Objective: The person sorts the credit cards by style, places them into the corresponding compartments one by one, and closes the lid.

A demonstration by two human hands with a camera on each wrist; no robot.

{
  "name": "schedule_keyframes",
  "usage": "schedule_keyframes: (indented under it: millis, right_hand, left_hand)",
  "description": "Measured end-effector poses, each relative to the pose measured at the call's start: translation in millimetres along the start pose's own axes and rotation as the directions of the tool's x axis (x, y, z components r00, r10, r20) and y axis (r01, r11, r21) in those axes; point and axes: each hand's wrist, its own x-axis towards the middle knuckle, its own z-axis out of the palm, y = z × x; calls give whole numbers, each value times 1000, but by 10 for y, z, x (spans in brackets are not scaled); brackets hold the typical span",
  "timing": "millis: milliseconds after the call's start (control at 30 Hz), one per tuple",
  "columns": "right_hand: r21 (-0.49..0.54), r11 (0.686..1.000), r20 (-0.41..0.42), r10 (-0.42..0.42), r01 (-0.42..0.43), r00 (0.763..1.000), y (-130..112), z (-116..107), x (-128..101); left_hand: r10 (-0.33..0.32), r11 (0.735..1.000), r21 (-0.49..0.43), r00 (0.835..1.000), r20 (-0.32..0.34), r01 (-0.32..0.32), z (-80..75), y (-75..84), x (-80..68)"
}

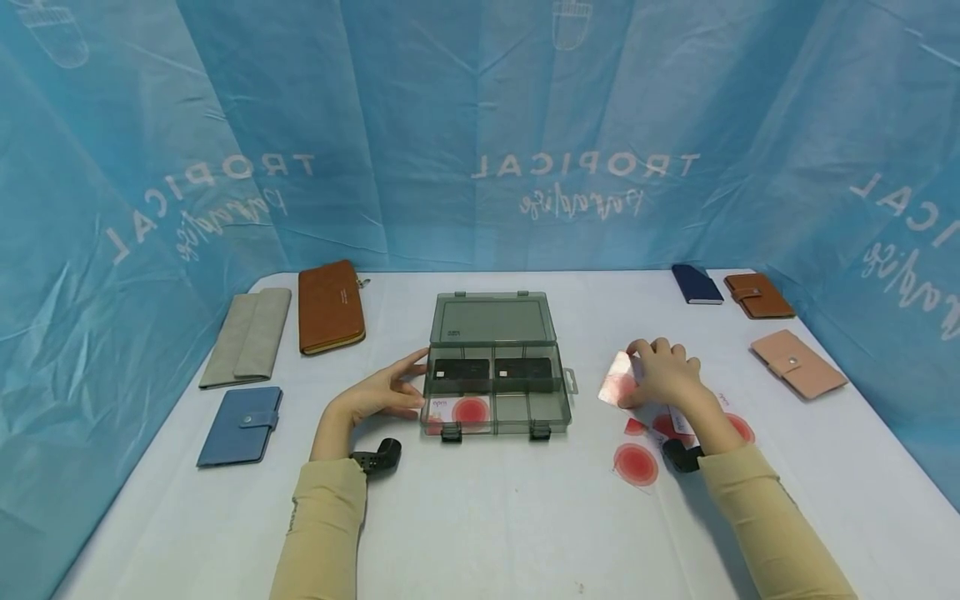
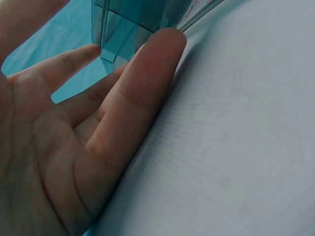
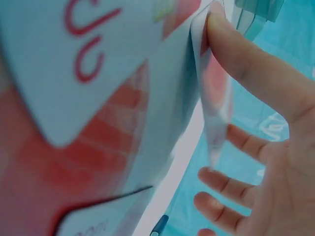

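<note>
- Pinching a card (image 1: 617,379) in the right hand (image 1: 666,373), right of the frame's centre, with the thumb on one face and the lower fingers spreading loosely; not showing clearly which fingertips back it.
- Looking light, thin and bendy, probably springing back from a slight flex; shining with glare, so likely slipping under dry fingers.
- Calling, by judgement, for a hold at an edge or corner, without squeezing the middle and risking a crease.
- Resting the left hand (image 1: 384,389) against the box (image 1: 493,321) at mid-frame, with fingers extended and parted, touching its left side and gripping nothing.
- Seeming stiff and fairly light, the box probably needing only gentle steadying by a wall.
- Holding another card (image 1: 471,410) in its lower-left compartment, and black pieces (image 1: 461,369) in the upper ones.
- Lying near and below the right hand, loose cards (image 1: 636,464) overlapping in part.
</note>
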Motion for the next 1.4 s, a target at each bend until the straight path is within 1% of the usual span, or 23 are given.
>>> schedule_keyframes:
  millis: [67,133,200,267,333,433,533,600,667,733,800,867,933,1067,1133,1167,1200,1233,1300,1400]
  right_hand:
    - [16,1000,-10,-20,21,1000,-8,1,33]
    - [71,996,-6,-44,44,999,-16,-3,72]
    - [175,982,-7,-69,70,998,-31,-19,98]
    - [292,952,-26,-91,95,995,-54,-41,113]
    - [423,899,-58,-101,116,993,-91,-68,118]
    - [580,802,-110,-94,141,989,-166,-111,130]
    - [715,680,-124,-100,159,987,-294,-157,131]
    - [769,617,-116,-117,164,986,-384,-170,128]
    - [803,574,-98,-138,160,986,-483,-171,116]
    - [818,553,-78,-162,156,984,-575,-154,106]
    - [812,560,-64,-194,164,979,-669,-127,93]
    - [788,588,-55,-227,181,972,-765,-93,79]
    - [743,633,-54,-265,216,963,-860,-50,66]
    - [571,751,-65,-361,331,930,-1010,58,51]
    - [472,794,-56,-406,383,912,-1057,120,54]
    - [421,810,-50,-429,409,902,-1077,142,50]
    - [375,824,-44,-441,424,896,-1097,161,42]
    - [325,832,-45,-460,449,887,-1110,179,37]
    - [228,834,-52,-505,503,862,-1127,201,20]
    - [83,808,-88,-577,583,812,-1146,203,-17]
  left_hand:
    - [-1,1000,3,1000,-4,2,-3,-4,-1]
    - [-3,1000,6,1000,-8,3,-5,-3,-4]
    - [-1,1000,5,1000,-8,1,-5,-1,-8]
    - [-1,1000,1,1000,-6,1,-2,5,-12]
    - [-1,1000,-4,1000,-1,1,1,11,-17]
    - [-3,1000,-11,1000,1,3,5,14,-18]
    - [-4,1000,-7,1000,-1,4,3,11,-12]
    - [-5,1000,-3,1000,-3,5,2,9,-8]
    - [-4,1000,-1,1000,-3,4,4,10,-9]
    - [-6,1000,-1,1000,-6,6,7,16,-13]
    - [-6,1000,5,1000,-9,6,8,17,-12]
    - [-5,1000,8,1000,-10,5,6,12,-6]
    - [-13,1000,5,1000,-14,13,5,8,1]
    - [-18,1000,-7,1000,-13,18,7,1,10]
    - [-15,1000,-2,1000,-15,15,9,4,6]
    - [-12,1000,3,1000,-14,12,10,6,4]
    - [-11,1000,8,1000,-13,11,9,6,1]
    - [-9,1000,12,1000,-12,9,8,7,-2]
    - [-8,1000,18,1000,-10,8,8,8,-8]
    - [-9,1000,14,1000,-8,10,5,6,-11]
